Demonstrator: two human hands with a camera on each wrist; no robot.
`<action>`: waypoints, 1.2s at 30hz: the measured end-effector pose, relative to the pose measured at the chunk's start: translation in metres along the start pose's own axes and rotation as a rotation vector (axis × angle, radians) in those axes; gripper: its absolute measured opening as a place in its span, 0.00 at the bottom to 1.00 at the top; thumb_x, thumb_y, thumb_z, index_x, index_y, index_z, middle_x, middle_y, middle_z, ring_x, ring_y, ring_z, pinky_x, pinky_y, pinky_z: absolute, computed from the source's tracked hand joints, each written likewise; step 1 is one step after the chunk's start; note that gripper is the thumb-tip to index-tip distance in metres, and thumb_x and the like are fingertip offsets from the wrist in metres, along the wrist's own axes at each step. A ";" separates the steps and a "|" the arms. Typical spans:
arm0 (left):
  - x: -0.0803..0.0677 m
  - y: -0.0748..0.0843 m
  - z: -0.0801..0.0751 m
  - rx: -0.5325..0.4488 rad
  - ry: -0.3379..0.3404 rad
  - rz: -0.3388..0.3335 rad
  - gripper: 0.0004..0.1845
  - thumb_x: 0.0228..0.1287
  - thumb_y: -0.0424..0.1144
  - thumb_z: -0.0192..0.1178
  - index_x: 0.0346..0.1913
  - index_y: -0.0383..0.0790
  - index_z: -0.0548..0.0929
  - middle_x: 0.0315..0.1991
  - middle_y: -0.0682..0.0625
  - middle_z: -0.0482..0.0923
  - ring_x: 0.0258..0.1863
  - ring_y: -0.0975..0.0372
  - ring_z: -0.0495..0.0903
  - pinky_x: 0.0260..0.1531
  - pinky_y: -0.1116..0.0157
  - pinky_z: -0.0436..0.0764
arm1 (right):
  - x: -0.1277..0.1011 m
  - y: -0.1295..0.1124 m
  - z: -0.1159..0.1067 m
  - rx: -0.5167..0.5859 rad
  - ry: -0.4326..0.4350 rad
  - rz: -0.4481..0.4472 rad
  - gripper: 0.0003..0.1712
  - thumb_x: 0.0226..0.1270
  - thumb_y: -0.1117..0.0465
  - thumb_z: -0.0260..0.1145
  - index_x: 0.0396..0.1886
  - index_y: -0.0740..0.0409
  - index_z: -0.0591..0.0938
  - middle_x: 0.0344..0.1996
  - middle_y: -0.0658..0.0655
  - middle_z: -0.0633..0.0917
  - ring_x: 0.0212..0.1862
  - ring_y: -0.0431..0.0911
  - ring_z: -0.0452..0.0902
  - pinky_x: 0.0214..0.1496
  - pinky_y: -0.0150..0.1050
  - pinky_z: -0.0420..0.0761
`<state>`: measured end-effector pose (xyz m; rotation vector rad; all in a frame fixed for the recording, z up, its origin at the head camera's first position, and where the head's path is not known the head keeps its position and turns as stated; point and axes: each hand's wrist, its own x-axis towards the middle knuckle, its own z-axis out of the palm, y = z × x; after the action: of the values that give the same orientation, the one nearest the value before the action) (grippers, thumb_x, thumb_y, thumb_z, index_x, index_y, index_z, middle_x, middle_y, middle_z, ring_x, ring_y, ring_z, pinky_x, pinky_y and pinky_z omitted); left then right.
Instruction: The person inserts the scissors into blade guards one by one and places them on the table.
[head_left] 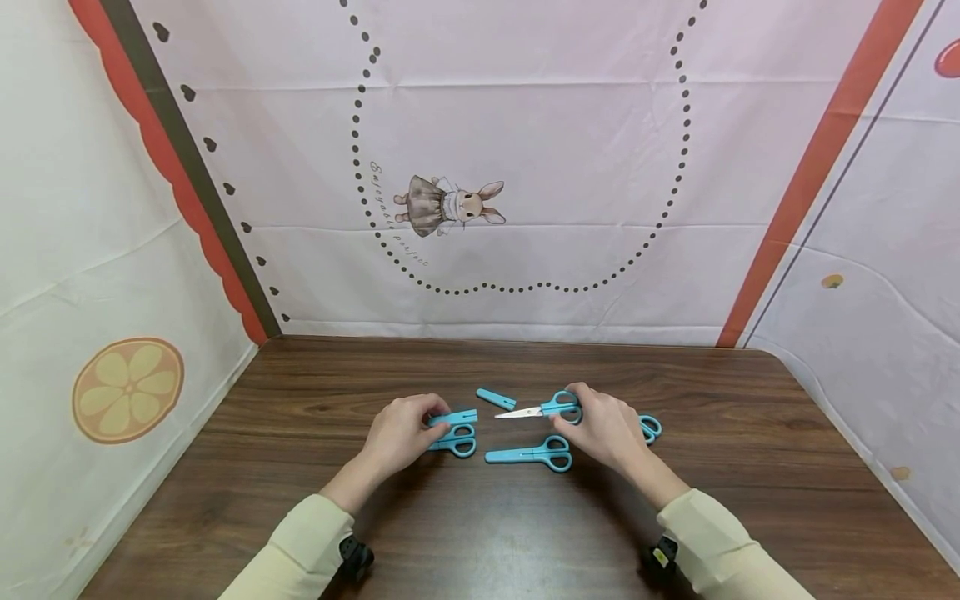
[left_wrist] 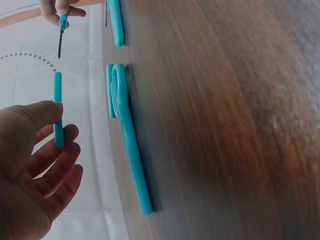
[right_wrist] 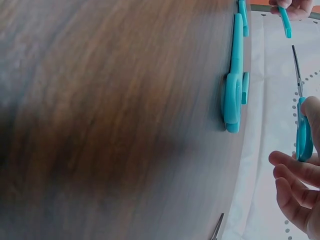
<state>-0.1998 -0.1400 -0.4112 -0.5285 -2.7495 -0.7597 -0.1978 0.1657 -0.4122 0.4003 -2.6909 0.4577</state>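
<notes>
My left hand [head_left: 401, 432] pinches a light-blue blade cover [head_left: 461, 417] between thumb and fingers, raised over the table. The cover's slotted end points right. Opposite it, my right hand [head_left: 609, 423] holds blue-handled scissors [head_left: 553, 408] by the finger loops, their bare metal blades closed and pointing left at the cover. A gap separates the blade tip from the cover [left_wrist: 58, 85] in the left wrist view. Below the left hand lies another pair of scissors [head_left: 463, 442], its left part hidden by the hand.
Covered scissors [head_left: 517, 455] lie between the hands, nearer the front. A loose blade cover [head_left: 495, 399] rests farther back. Beyond the right hand, more scissors [head_left: 651, 428] are partly hidden; a bare blade [right_wrist: 218, 227] shows in the right wrist view. A printed cloth [head_left: 555, 183] hangs behind the table.
</notes>
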 end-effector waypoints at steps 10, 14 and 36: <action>0.001 0.006 0.001 -0.006 -0.006 0.019 0.05 0.52 0.42 0.67 0.33 0.53 0.82 0.29 0.62 0.79 0.27 0.71 0.75 0.27 0.68 0.74 | 0.000 -0.005 0.001 0.002 -0.042 0.030 0.25 0.54 0.42 0.65 0.47 0.52 0.77 0.11 0.44 0.68 0.12 0.38 0.59 0.12 0.33 0.58; 0.002 0.009 0.002 0.000 -0.011 0.020 0.05 0.53 0.42 0.67 0.32 0.54 0.82 0.29 0.63 0.78 0.26 0.72 0.74 0.27 0.69 0.73 | 0.000 -0.006 0.002 0.001 -0.050 0.029 0.25 0.54 0.42 0.65 0.47 0.51 0.77 0.09 0.44 0.66 0.11 0.38 0.58 0.12 0.33 0.57; 0.002 0.017 0.008 0.004 -0.035 0.054 0.05 0.53 0.43 0.67 0.32 0.55 0.81 0.29 0.62 0.79 0.27 0.72 0.74 0.26 0.72 0.72 | -0.003 -0.013 0.009 -0.005 -0.040 0.013 0.25 0.55 0.43 0.64 0.48 0.53 0.77 0.08 0.43 0.64 0.09 0.38 0.55 0.12 0.32 0.52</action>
<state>-0.1955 -0.1216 -0.4098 -0.6187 -2.7562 -0.7391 -0.1932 0.1511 -0.4175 0.3943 -2.7348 0.4508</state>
